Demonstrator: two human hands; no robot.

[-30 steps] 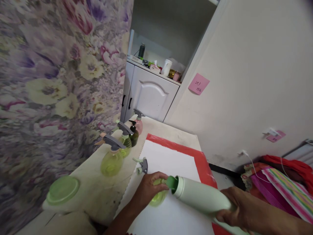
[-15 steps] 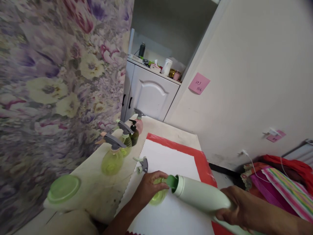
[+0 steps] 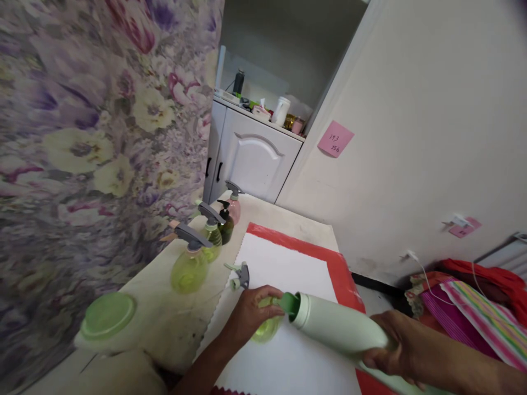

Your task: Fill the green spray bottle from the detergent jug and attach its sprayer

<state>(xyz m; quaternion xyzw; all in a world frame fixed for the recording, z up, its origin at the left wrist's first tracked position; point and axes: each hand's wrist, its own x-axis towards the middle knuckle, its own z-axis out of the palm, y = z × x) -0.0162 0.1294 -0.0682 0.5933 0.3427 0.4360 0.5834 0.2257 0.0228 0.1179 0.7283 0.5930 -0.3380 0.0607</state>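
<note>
My left hand [image 3: 255, 310] is closed round the neck of a clear yellow-green spray bottle [image 3: 267, 330] that stands on the white sheet [image 3: 304, 362]. My right hand [image 3: 395, 345] grips a large pale green bottle [image 3: 337, 325], tipped nearly level. Its green spout [image 3: 290, 303] points left and reaches the top of the spray bottle, by my left fingertips. Whether liquid is flowing cannot be seen. A loose spray head [image 3: 241, 275], grey and pale green, lies on the sheet just beyond my left hand.
Along the table's left side stand a yellow-green spray bottle [image 3: 189, 270], another one [image 3: 212, 241], a dark pump bottle [image 3: 225, 225] and a pink spray bottle [image 3: 234, 209]. A green round lid [image 3: 107, 315] lies near the left edge. Red material [image 3: 346, 277] borders the sheet. Colourful fabrics [image 3: 473, 312] are at right.
Hardly anything differs. Both hands and both bottles keep their places, with only a very slight shift of the whole view.
</note>
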